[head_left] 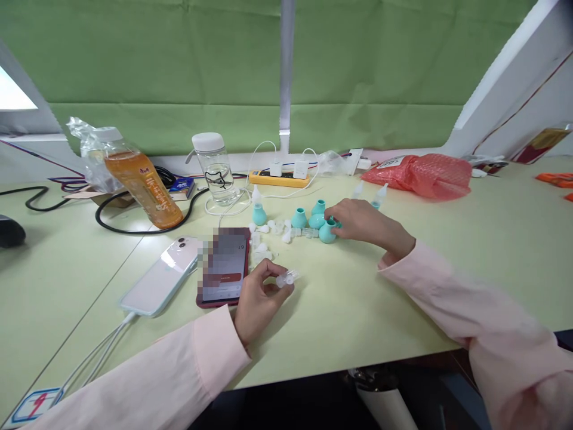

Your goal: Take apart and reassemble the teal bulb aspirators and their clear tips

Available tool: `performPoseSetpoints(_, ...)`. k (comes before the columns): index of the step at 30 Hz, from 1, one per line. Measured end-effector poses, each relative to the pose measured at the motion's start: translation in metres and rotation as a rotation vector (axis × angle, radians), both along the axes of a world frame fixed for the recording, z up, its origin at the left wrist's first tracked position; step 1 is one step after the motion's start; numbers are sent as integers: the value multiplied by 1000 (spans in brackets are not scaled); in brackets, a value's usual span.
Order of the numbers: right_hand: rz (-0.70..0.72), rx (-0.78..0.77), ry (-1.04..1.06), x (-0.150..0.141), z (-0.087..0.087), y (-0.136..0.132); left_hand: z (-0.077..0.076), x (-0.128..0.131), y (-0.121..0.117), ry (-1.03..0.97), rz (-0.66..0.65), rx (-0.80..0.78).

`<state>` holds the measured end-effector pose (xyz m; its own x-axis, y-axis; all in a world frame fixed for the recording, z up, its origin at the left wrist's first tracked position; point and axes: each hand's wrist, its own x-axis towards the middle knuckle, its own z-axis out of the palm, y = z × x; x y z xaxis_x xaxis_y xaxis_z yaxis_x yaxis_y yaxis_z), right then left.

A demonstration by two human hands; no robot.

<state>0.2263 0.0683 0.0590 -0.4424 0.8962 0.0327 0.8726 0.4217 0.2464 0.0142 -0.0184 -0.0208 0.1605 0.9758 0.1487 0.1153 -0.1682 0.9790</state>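
My left hand (262, 298) pinches a small clear plastic connector (287, 278) between thumb and forefinger, just above the table. Further right and back, my right hand (362, 224) has its fingers closed at a turquoise squeeze bulb (327, 232) with an open neck. Other turquoise bulbs (299, 218) stand or lie close by, some partly behind my right hand. One bulb (258, 214) stands upright with a clear pointed nozzle (256, 195) on it. Loose white tips (262, 254) and a row of clear connectors (308, 232) lie between my hands.
A dark red-cased phone (244, 257) and a white phone (163, 278) on a cable lie left. Behind stand an orange drink bottle (147, 188), a clear water bottle (217, 173) and a yellow power strip (277, 178). Red bubble wrap (425, 175) lies at back right.
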Motion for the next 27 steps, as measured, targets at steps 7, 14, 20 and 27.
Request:
performPoseSetpoints(7,257,-203,419,-15,5,-17,-2,-1,0,15,3,74)
performPoseSetpoints(14,463,-412,623,-40,-16,-33,1,1,0,-37,-109,195)
performPoseSetpoints(20,553,-471,651,-38,-10,-34,1,3,-1,-62,-133,87)
performPoseSetpoints(27,654,-355,751,-42,-19,-35,7,3,-1,-20,-108,89)
